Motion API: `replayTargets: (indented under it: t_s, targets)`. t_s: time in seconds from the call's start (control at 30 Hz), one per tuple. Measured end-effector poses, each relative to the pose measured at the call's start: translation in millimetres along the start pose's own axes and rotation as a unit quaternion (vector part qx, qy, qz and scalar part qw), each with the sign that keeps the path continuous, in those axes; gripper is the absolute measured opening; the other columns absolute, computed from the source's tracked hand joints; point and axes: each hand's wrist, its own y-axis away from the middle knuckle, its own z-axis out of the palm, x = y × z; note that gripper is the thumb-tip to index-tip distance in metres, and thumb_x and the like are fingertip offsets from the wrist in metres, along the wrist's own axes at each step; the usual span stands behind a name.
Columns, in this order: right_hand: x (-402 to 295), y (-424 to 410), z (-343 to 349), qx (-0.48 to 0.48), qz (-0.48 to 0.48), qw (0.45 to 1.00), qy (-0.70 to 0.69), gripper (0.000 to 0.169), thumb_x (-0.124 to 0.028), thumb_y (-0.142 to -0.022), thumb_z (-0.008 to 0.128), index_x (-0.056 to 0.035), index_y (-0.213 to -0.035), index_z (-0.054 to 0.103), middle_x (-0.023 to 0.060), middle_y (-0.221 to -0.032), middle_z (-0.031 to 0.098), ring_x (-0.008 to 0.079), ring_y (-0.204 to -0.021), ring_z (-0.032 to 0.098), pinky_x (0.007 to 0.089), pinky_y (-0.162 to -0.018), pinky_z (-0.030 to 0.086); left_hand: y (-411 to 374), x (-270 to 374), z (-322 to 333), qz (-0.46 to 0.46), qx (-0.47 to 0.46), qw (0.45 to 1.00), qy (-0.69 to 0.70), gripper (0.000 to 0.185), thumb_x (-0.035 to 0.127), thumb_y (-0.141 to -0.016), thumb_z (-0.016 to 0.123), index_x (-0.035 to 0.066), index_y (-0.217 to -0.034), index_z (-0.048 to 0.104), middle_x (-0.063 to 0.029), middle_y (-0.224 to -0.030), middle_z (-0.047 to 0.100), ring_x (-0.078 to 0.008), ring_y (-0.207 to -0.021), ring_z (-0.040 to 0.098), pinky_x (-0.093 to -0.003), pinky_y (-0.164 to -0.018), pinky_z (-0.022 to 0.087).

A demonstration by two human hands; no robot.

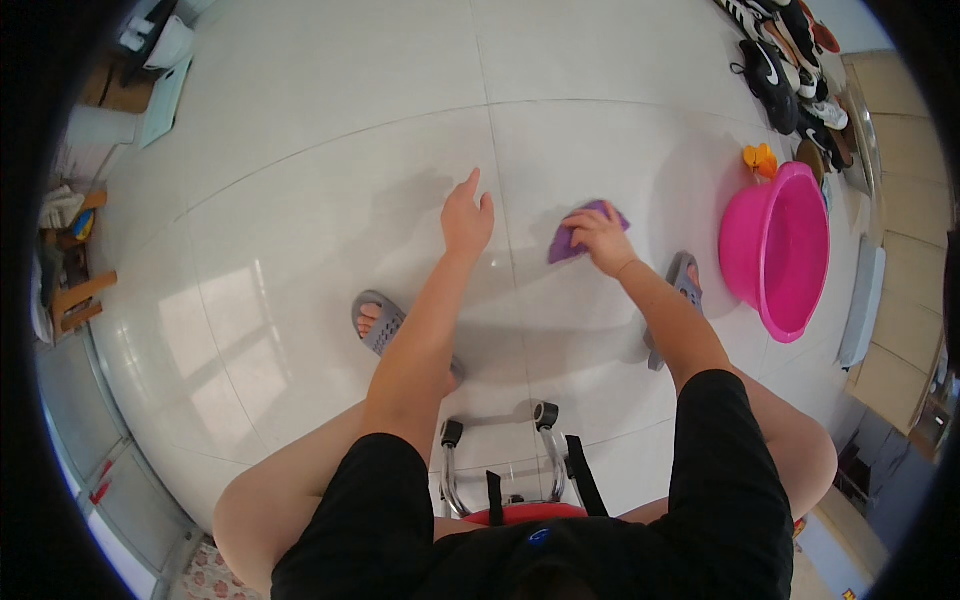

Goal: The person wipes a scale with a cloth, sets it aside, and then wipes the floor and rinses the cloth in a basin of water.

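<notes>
My right hand [600,238] lies on a purple cloth [564,244], its fingers bent over it against the pale tiled floor [405,172]. To the left of it, my left hand [468,216] is held out over the floor with its thumb and index finger apart and nothing in it; whether it touches the tiles cannot be told. A pink plastic basin [742,240] stands to the right of my right hand, and its inside looks empty from here. An orange object [760,160] sits just behind the basin.
My feet in grey slippers [384,322] rest on either side, and a red seat with metal legs [525,513] is beneath me. Several shoes [771,86] are piled at the upper right. Wooden furniture [79,300] stands at the far left, near a door [82,390].
</notes>
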Motion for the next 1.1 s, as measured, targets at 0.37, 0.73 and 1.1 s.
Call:
replayTargets:
  t_s: [0.37,0.73,1.1]
  targets:
    - [0,77,52,0.241,0.557,0.792,-0.061,0.050,0.000,-0.076,0.058,-0.0274,-0.118,0.064,0.0005,-0.141,0.049,0.0307,-0.127,0.044,0.0502,-0.101,0.042,2,14,0,-0.008,0.007,1.000,0.017,0.044,0.012,-0.089,0.062,0.005,-0.132,0.056,-0.0176,-0.125,0.062,-0.0316,-0.116,0.059,-0.0391,-0.099,0.045]
    - [-208,-94,76,0.111,0.369,0.914,-0.124,0.033,-0.013,-0.084,0.062,-0.0278,-0.113,0.067,-0.0053,-0.143,0.045,0.0225,-0.135,0.036,0.0675,-0.103,0.027,-6,40,-50,-0.054,0.111,0.982,0.141,0.044,0.010,-0.087,0.064,0.000,-0.130,0.056,-0.0200,-0.124,0.063,-0.0301,-0.116,0.060,-0.0379,-0.098,0.046]
    - [-55,43,30,-0.030,-0.013,0.997,-0.066,0.015,-0.011,-0.079,0.064,-0.0232,-0.085,0.070,-0.0065,-0.126,0.059,0.0196,-0.128,0.046,0.0540,-0.110,0.027,59,86,-48,-0.105,0.108,0.976,0.157,0.046,0.009,-0.090,0.062,0.001,-0.134,0.052,-0.0170,-0.124,0.063,-0.0249,-0.114,0.060,-0.0370,-0.092,0.048]
